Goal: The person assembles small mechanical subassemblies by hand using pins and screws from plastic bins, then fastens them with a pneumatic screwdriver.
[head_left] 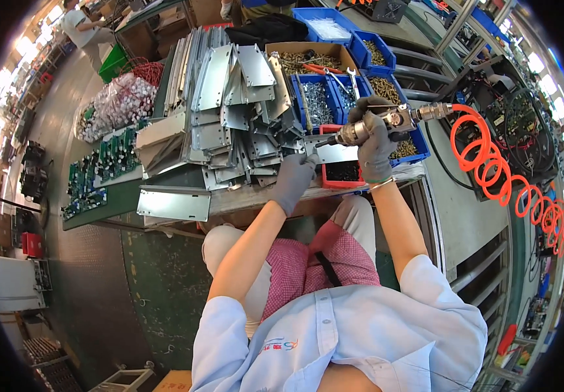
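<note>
My right hand (376,147), in a grey glove, is wrapped round a silver air-powered driver (394,120) that lies nearly level. Its dark bit points left over one end of a flat metal plate (339,153). My left hand (293,179), gloved as well, has its fingers closed on that end of the plate, close to the bit. Whether a screw sits under the bit is too small to tell. Beside my left hand rises a large pile of bent metal plates (219,81). A red bin (342,183) of dark small parts lies just beneath the held plate.
Blue bins (316,104) of screws and a carton (293,60) of brass-coloured parts stand beyond my hands. A wrench (354,83) lies across them. A coiled orange air hose (491,163) trails right. Green circuit boards (113,157) and a bagged heap (117,106) are at left.
</note>
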The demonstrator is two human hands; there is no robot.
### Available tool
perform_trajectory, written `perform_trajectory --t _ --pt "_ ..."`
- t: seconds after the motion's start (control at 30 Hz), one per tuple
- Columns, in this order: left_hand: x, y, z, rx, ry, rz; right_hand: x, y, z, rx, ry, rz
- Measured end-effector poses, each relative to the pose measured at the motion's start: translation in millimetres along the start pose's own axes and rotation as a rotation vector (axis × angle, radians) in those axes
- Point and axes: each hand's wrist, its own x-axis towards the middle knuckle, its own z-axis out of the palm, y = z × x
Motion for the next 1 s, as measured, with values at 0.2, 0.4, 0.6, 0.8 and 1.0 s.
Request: perform_trajectory --t 0.2,0.4,0.6,0.8,1.0 --pt "-2 -10 8 0.124 0.072 0.139 8 -1 28 -0.012 -0.138 0.053" --pt "-4 -12 10 0.086 0.094 0.191 25 7 51 -0.285 -0.316 0.072" --pt "-7 -10 13 0.036 0.132 0.195 24 9 63 -0.382 -0.383 0.030" --pt "-6 -17 15 0.014 0.121 0.192 24 8 60 -0.274 -0.327 0.119" --pt "0 -19 15 -0.024 0.137 0.188 26 13 60 -0.352 -0.387 0.063"
